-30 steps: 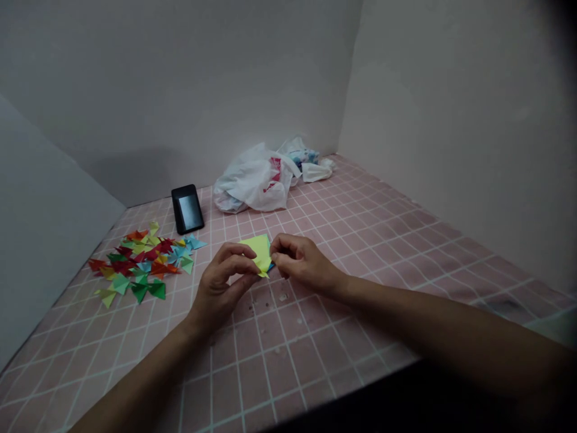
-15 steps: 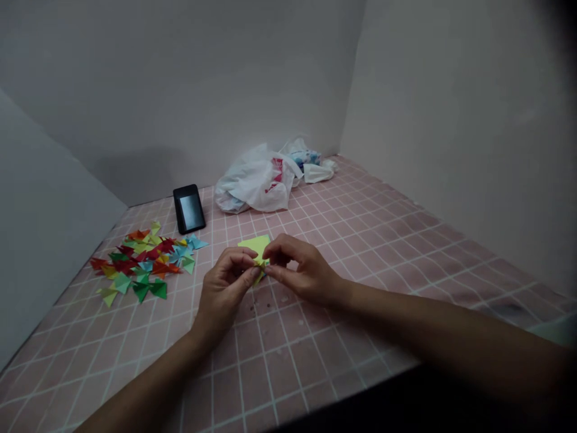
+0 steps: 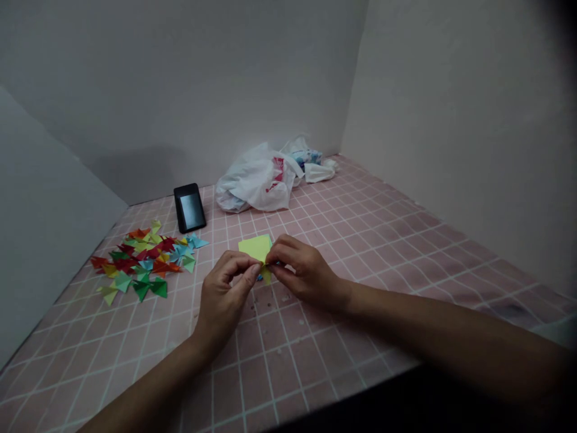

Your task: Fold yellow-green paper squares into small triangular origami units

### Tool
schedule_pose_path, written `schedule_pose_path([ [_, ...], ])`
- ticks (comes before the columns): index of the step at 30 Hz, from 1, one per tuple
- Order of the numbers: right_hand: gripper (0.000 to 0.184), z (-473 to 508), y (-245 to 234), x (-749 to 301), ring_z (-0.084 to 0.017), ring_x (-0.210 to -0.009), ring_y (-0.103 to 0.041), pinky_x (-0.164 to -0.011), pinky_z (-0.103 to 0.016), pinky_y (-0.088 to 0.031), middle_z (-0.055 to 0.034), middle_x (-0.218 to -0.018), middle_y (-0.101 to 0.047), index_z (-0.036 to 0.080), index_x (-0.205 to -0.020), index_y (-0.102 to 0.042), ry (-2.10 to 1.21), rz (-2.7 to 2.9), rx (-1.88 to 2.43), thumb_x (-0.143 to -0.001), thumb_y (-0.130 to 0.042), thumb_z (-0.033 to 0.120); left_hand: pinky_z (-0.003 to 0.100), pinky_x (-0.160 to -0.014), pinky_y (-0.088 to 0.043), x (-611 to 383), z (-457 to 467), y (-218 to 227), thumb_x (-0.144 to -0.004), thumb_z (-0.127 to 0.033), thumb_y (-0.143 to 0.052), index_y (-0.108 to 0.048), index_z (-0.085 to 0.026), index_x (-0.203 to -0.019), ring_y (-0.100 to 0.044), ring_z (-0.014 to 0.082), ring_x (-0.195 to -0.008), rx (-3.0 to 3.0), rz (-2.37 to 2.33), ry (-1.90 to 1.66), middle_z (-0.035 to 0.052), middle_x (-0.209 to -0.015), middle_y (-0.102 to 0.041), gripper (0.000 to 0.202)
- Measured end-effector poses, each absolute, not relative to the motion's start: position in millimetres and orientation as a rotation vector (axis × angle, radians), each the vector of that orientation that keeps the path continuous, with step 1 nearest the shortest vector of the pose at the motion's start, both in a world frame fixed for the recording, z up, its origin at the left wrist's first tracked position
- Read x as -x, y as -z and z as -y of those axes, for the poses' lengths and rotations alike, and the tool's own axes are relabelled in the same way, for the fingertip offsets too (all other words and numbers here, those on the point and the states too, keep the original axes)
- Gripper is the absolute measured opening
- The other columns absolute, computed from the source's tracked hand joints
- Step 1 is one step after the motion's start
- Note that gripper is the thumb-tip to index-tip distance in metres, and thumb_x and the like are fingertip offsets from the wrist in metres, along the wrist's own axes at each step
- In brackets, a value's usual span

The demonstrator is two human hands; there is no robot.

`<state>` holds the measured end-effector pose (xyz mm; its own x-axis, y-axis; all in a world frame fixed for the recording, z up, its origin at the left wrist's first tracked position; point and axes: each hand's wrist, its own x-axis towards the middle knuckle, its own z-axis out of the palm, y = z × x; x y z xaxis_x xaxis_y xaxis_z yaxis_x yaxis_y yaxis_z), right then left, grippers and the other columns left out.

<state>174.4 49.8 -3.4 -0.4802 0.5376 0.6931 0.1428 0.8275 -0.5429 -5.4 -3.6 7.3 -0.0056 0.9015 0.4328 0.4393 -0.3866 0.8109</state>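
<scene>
**Hands:** Bare left hand [image 3: 222, 296] and right hand [image 3: 304, 270] met at the fingertips above the worktop, together on one small piece of paper, both forearms reaching in from the bottom of the frame.

**Left hand:** Curled fingers [image 3: 234, 262] pressed in from the left, thumb tip against the paper's lower edge.

**Right hand:** Fingers [image 3: 288, 248] came over from the right and pinched the paper's right side.

**Paper:** A folded yellow paper [image 3: 255, 248] stood between the hands, its broad flat face tilted up and a narrow point [image 3: 267, 276] showing below the fingers.

**Beneath it:** A blue paper edge [image 3: 260, 278] peeked out under the yellow, mostly hidden by the fingers.

**Close by:** Tiny pale specks [image 3: 283, 296] lay on the worktop [image 3: 293, 349], just below the hands.

**To the left:** A loose heap of folded paper triangles [image 3: 144, 261] in red, orange, green, blue and yellow lay well apart from the left hand.

**Beyond:** A black phone [image 3: 190, 208] leaned upright near the back wall, just behind the heap.

**Far corner:** A crumpled white plastic bag [image 3: 256, 180] with red print sat beside a white crumpled bundle [image 3: 318, 173].

**Setting:** The pink grid-lined worktop ran into plain pale walls [image 3: 180, 90] on three sides.
</scene>
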Motion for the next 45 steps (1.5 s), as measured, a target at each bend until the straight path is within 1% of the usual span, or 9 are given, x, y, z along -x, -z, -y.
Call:
schedule_pose_path([
  [4,0.018,-48.0,2.4,-174.3,-0.018,-0.078,-0.054,-0.067,-0.030,-0.044,-0.0066,-0.084,-0.057,0.018,-0.083,-0.056,-0.288,2.145,0.494,-0.097,-0.046,0.016,0.031,-0.074,-0.048,3.6,4.9,-6.7,-0.091,-0.028,-0.065,-0.072,-0.021,-0.081,-0.060,0.0173,-0.080,-1.642,-1.373,-1.292,0.0021,-0.083,-0.065,0.014],
  [7,0.024,-46.6,1.5,-174.1,-0.018,-0.074,-0.051,-0.064,-0.029,-0.042,-0.0065,-0.080,-0.057,0.019,-0.079,-0.056,-0.156,2.195,0.510,-0.099,-0.042,0.018,0.031,-0.076,-0.048,2.3,5.0,-4.4,-0.088,-0.031,-0.067,-0.072,-0.021,-0.082,-0.060,0.0173,-0.081,-1.461,-1.326,-1.260,0.0026,-0.084,-0.066,0.013],
  [12,0.028,-45.8,1.8,-175.0,-0.018,-0.072,-0.047,-0.063,-0.031,-0.038,-0.0055,-0.077,-0.057,0.019,-0.078,-0.057,-0.054,2.249,0.561,-0.099,-0.040,0.017,0.031,-0.076,-0.048,0.8,5.0,-2.7,-0.083,-0.031,-0.072,-0.071,-0.020,-0.083,-0.059,0.0169,-0.080,-1.317,-1.295,-1.234,0.0028,-0.084,-0.067,0.011],
  [20,0.033,-45.3,0.5,-174.5,-0.019,-0.072,-0.045,-0.065,-0.032,-0.037,-0.0061,-0.078,-0.058,0.019,-0.077,-0.059,0.039,2.259,0.559,-0.101,-0.037,0.017,0.033,-0.078,-0.050,0.5,5.0,-3.8,-0.084,-0.031,-0.070,-0.070,-0.019,-0.081,-0.060,0.0186,-0.083,-1.265,-1.257,-1.191,0.0040,-0.086,-0.067,0.012],
  [25,0.034,-43.8,-2.2,-174.2,-0.019,-0.072,-0.047,-0.066,-0.032,-0.038,-0.0067,-0.077,-0.059,0.019,-0.076,-0.059,0.037,2.255,0.540,-0.101,-0.036,0.017,0.035,-0.083,-0.048,-0.1,4.2,-3.2,-0.081,-0.030,-0.071,-0.071,-0.018,-0.082,-0.060,0.0198,-0.088,-1.180,-1.207,-1.193,0.0056,-0.091,-0.067,0.012],
  [28,0.031,-44.2,-1.0,-174.2,-0.018,-0.072,-0.047,-0.064,-0.031,-0.038,-0.0063,-0.078,-0.058,0.019,-0.076,-0.057,-0.026,2.231,0.555,-0.101,-0.038,0.018,0.035,-0.083,-0.047,-1.2,3.6,-5.1,-0.080,-0.031,-0.072,-0.069,-0.018,-0.079,-0.059,0.0190,-0.086,-1.124,-1.177,-1.189,0.0045,-0.087,-0.065,0.013],
  [32,0.028,-46.3,1.3,-174.3,-0.018,-0.074,-0.051,-0.065,-0.031,-0.043,-0.0073,-0.081,-0.058,0.019,-0.077,-0.055,-0.158,2.197,0.575,-0.101,-0.040,0.020,0.033,-0.080,-0.046,-0.9,1.9,-8.4,-0.076,-0.031,-0.074,-0.066,-0.019,-0.074,-0.056,0.0162,-0.079,-1.060,-1.147,-1.226,0.0009,-0.080,-0.059,0.015],
  [35,0.024,-48.2,2.5,-174.8,-0.018,-0.078,-0.055,-0.068,-0.032,-0.047,-0.0086,-0.085,-0.059,0.019,-0.079,-0.054,-0.235,2.178,0.565,-0.099,-0.043,0.019,0.031,-0.078,-0.044,1.3,0.1,-8.7,-0.075,-0.031,-0.075,-0.067,-0.018,-0.075,-0.054,0.0151,-0.077,-1.027,-1.139,-1.233,0.0005,-0.079,-0.059,0.015],
  [45,0.018,-49.3,4.1,-174.6,-0.018,-0.080,-0.056,-0.070,-0.030,-0.047,-0.0076,-0.087,-0.057,0.018,-0.081,-0.055,-0.331,2.140,0.508,-0.096,-0.048,0.013,0.025,-0.075,-0.043,1.2,-0.2,-10.0,-0.076,-0.029,-0.077,-0.069,-0.016,-0.075,-0.054,0.0124,-0.075,-0.898,-1.092,-1.156,-0.0003,-0.077,-0.061,0.015],
])
